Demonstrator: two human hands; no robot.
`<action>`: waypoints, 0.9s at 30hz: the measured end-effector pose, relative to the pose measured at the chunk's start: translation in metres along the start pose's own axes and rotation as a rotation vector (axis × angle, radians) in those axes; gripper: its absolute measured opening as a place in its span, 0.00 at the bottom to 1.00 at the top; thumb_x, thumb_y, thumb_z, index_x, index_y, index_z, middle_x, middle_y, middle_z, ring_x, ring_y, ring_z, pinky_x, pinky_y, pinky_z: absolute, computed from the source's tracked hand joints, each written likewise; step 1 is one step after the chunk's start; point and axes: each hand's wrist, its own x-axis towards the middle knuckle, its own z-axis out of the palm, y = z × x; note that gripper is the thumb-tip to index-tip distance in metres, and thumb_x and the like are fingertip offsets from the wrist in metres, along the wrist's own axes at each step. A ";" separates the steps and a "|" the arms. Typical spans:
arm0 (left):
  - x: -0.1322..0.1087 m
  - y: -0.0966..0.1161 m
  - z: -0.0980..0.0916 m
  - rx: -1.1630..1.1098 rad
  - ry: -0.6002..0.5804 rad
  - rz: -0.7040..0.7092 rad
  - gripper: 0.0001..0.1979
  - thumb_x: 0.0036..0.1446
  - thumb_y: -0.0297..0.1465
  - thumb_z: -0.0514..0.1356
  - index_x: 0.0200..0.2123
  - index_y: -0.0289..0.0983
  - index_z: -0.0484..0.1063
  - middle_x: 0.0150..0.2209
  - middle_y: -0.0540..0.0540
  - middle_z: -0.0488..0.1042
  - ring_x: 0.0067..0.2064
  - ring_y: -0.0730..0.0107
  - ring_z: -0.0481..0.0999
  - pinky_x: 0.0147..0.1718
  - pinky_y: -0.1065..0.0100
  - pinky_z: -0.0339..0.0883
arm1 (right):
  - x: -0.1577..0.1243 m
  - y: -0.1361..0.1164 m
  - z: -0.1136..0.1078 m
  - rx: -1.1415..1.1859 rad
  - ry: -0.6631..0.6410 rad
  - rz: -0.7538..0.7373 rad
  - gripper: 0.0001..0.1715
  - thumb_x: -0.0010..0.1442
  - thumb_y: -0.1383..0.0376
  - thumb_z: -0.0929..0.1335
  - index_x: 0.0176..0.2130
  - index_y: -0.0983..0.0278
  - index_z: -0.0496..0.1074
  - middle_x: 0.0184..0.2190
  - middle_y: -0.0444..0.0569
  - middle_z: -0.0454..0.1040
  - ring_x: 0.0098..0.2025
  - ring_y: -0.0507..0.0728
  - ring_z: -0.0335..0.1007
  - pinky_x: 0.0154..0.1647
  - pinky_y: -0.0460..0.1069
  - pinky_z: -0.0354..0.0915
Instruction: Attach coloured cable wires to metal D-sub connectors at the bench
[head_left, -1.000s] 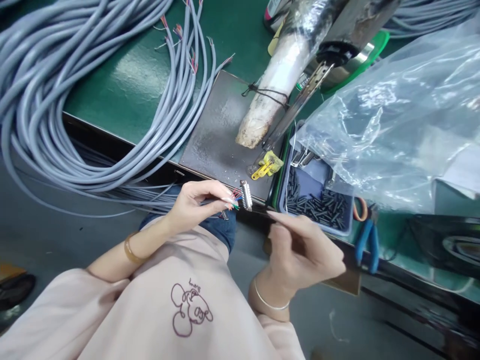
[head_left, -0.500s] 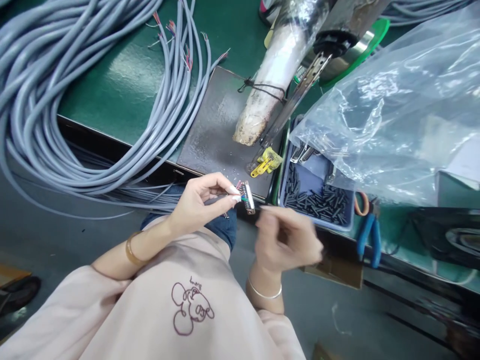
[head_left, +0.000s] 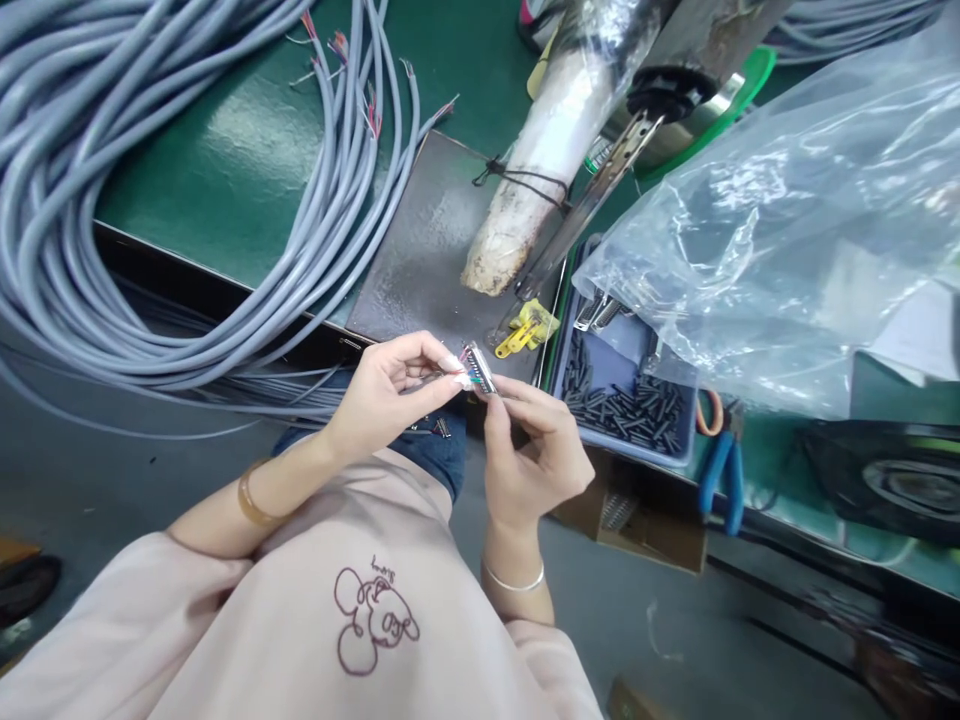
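A small metal connector [head_left: 478, 368] with short coloured wires at its back sits between my two hands, just in front of the bench edge. My left hand [head_left: 382, 395] pinches the coloured wires and the grey cable end behind the connector. My right hand [head_left: 534, 455] is closed with its fingertips pinched against the connector from the right and below. Whether something small lies in those fingertips is hidden.
A big coil of grey cables [head_left: 150, 190] covers the green bench [head_left: 240, 170] at left. A dark metal plate [head_left: 427, 250] holds a wrapped tool [head_left: 540, 170]. A blue tray [head_left: 630, 400] of several black sleeves, a clear plastic bag [head_left: 780, 230], a yellow clip [head_left: 525, 328] and blue-handled pliers [head_left: 720, 470] lie right.
My right hand has come up and left from near the tray and closed its fingers on the connector. The left hand has tilted the connector slightly and lifted it a little.
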 end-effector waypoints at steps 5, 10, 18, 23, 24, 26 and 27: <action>0.004 -0.002 0.005 0.034 0.046 0.006 0.11 0.50 0.31 0.70 0.28 0.36 0.71 0.30 0.49 0.78 0.27 0.79 0.73 0.25 0.77 0.68 | 0.012 0.004 0.004 -0.064 -0.011 -0.080 0.10 0.60 0.74 0.72 0.37 0.60 0.72 0.39 0.45 0.84 0.39 0.54 0.83 0.41 0.48 0.77; 0.012 0.002 0.012 0.045 0.127 0.062 0.09 0.49 0.28 0.68 0.27 0.36 0.69 0.30 0.50 0.78 0.29 0.78 0.75 0.28 0.77 0.70 | 0.018 0.006 0.005 0.015 -0.011 -0.060 0.10 0.60 0.75 0.71 0.35 0.61 0.70 0.41 0.48 0.84 0.41 0.53 0.82 0.43 0.48 0.77; 0.020 0.007 0.016 0.114 0.167 0.079 0.07 0.46 0.28 0.66 0.25 0.37 0.69 0.31 0.49 0.78 0.30 0.76 0.76 0.29 0.75 0.70 | 0.025 0.011 0.004 0.041 -0.031 -0.016 0.09 0.62 0.72 0.70 0.34 0.60 0.69 0.40 0.46 0.83 0.41 0.54 0.82 0.42 0.51 0.78; 0.024 0.009 0.016 0.067 0.130 0.074 0.08 0.47 0.27 0.67 0.25 0.36 0.69 0.30 0.50 0.77 0.27 0.80 0.72 0.24 0.77 0.66 | 0.029 0.013 0.003 0.062 -0.030 -0.007 0.09 0.62 0.73 0.71 0.35 0.60 0.70 0.40 0.46 0.83 0.42 0.55 0.82 0.43 0.51 0.78; 0.024 0.009 0.016 0.048 0.122 0.075 0.08 0.47 0.27 0.67 0.26 0.36 0.69 0.29 0.51 0.77 0.25 0.81 0.70 0.23 0.78 0.65 | 0.029 0.013 0.003 0.068 -0.028 -0.004 0.09 0.62 0.73 0.71 0.35 0.60 0.70 0.41 0.46 0.83 0.42 0.55 0.82 0.43 0.51 0.78; 0.026 0.007 0.016 0.015 0.110 0.086 0.08 0.47 0.27 0.67 0.26 0.36 0.69 0.28 0.52 0.76 0.23 0.83 0.68 0.21 0.79 0.64 | 0.029 0.014 0.003 0.083 -0.028 -0.004 0.09 0.61 0.74 0.71 0.35 0.60 0.70 0.41 0.46 0.83 0.43 0.54 0.82 0.43 0.50 0.78; 0.026 0.006 0.015 0.007 0.106 0.094 0.08 0.47 0.27 0.68 0.26 0.36 0.69 0.28 0.52 0.76 0.23 0.83 0.68 0.21 0.79 0.63 | 0.029 0.014 0.003 0.090 -0.029 -0.005 0.09 0.61 0.74 0.71 0.35 0.60 0.70 0.41 0.45 0.83 0.43 0.54 0.82 0.43 0.50 0.78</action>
